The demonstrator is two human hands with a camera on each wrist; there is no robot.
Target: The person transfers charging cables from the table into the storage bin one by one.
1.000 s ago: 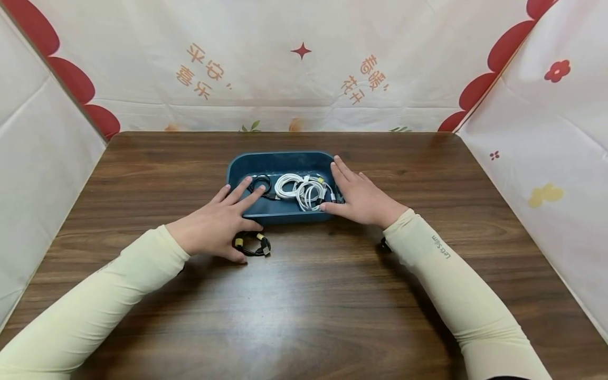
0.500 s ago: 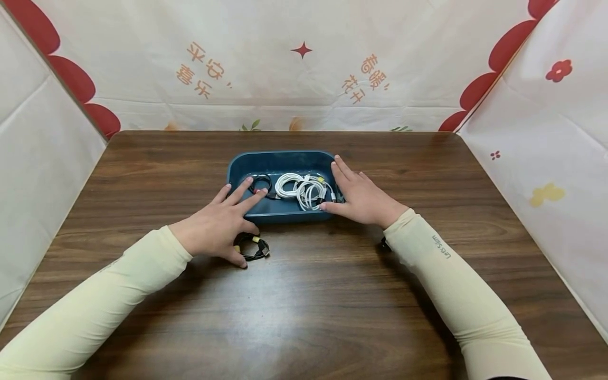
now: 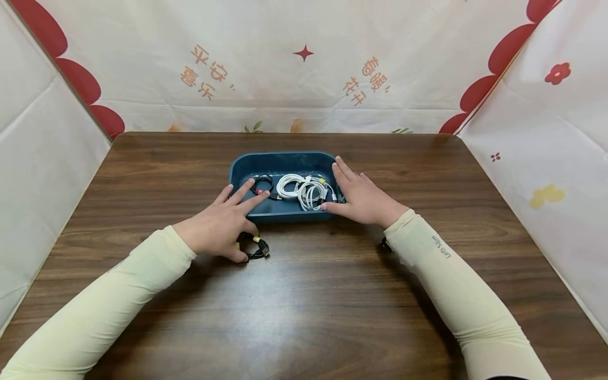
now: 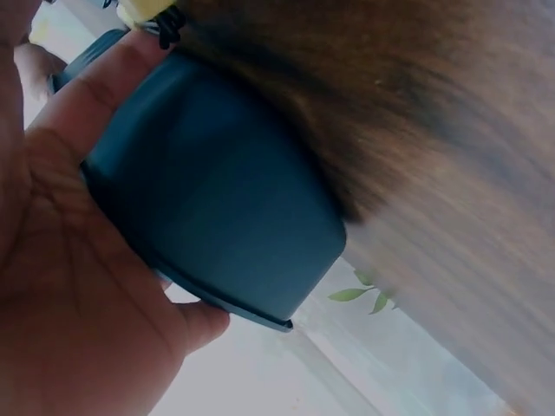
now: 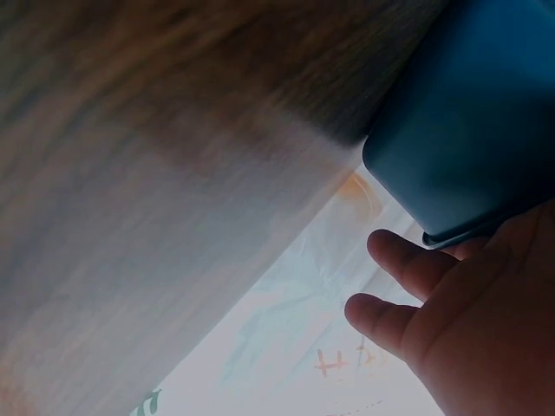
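Observation:
A dark blue bin [image 3: 268,216] stands on the wooden table. At its left end is my left hand [image 3: 216,227], with fingers reaching over the rim. The thumb and forefinger of that hand hold a coiled black cable [image 3: 260,254] with yellow ties in front of the bin; the exact contact is partly hidden. My right hand [image 3: 366,198] rests against the bin's right end, fingers fairly straight along the rim, thumb over the front corner. Inside lie coiled white cables [image 3: 288,186] and a black cable [image 3: 263,178] with a red tie. Both wrist views show the bin's end walls.
The brown wooden table [image 3: 304,316] extends all round the bin. White printed cloth [image 3: 266,31] hangs behind it and along both sides. Pale yellow sleeves [image 3: 451,285] cover both forearms.
The coiled black cable at my left hand has turned and shifted slightly, and the left thumb and forefinger have moved a little. The bin and my right hand stay nearly in place.

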